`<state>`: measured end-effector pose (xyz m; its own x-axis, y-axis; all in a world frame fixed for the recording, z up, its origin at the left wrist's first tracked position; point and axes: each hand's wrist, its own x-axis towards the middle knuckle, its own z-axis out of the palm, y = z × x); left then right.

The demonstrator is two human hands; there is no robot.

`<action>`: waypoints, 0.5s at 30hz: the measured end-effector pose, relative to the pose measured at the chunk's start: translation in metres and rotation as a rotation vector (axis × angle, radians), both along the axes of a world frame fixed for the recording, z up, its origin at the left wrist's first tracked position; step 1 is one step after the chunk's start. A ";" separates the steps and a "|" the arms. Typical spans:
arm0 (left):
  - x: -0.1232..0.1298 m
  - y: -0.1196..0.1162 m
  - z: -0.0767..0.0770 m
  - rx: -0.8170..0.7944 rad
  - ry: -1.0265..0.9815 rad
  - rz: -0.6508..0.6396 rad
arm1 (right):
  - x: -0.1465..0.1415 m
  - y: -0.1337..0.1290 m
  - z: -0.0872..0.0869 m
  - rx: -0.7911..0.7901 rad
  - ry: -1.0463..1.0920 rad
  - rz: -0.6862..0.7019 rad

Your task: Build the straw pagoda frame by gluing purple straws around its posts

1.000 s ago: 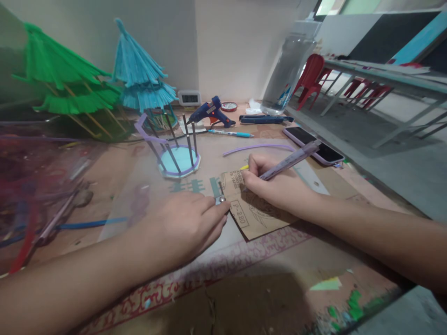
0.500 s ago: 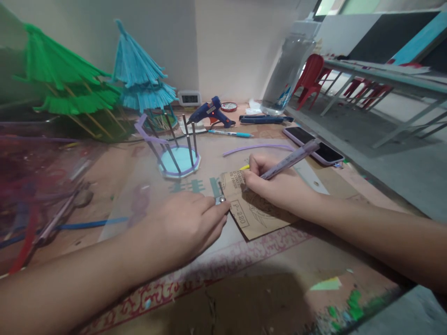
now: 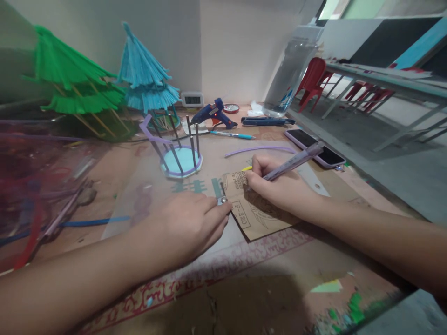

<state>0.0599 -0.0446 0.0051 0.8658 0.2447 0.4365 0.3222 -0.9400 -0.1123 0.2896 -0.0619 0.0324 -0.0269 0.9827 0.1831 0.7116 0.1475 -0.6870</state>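
My right hand (image 3: 279, 186) is closed round a purple pen (image 3: 296, 160), its tip low over the printed back of a brown sandpaper sheet (image 3: 268, 228) marked P-220. My left hand (image 3: 188, 223) lies at the sheet's left edge, fingers bent together over a small metal tool with a round rivet (image 3: 224, 200); most of the tool is hidden under the fingers. Beyond the left hand stands a pale blue round base (image 3: 183, 159) with several upright dark sticks and a purple rim strip. A curved purple strip (image 3: 258, 149) lies past the right hand.
Behind are a blue glue gun (image 3: 214, 113), a pen (image 3: 232, 135), a dark blue cutter (image 3: 267, 121), a phone (image 3: 310, 144) and a large bottle (image 3: 289, 77). Green (image 3: 70, 70) and blue (image 3: 145, 70) fringed models stand back left. Blue pipe cleaner (image 3: 94, 222) lies left.
The whole view has shifted slightly, so things appear a little right and lower. Both hands keep nearly the same place and hold on the sheet.
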 end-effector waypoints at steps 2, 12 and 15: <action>0.001 0.000 0.001 0.000 0.005 -0.001 | 0.000 -0.001 -0.001 -0.001 -0.001 0.003; 0.003 0.010 0.014 -0.368 -0.051 0.241 | 0.003 0.000 -0.001 -0.004 0.074 -0.059; 0.014 0.027 0.019 -0.588 -0.032 0.492 | 0.002 0.000 -0.004 -0.011 0.206 -0.058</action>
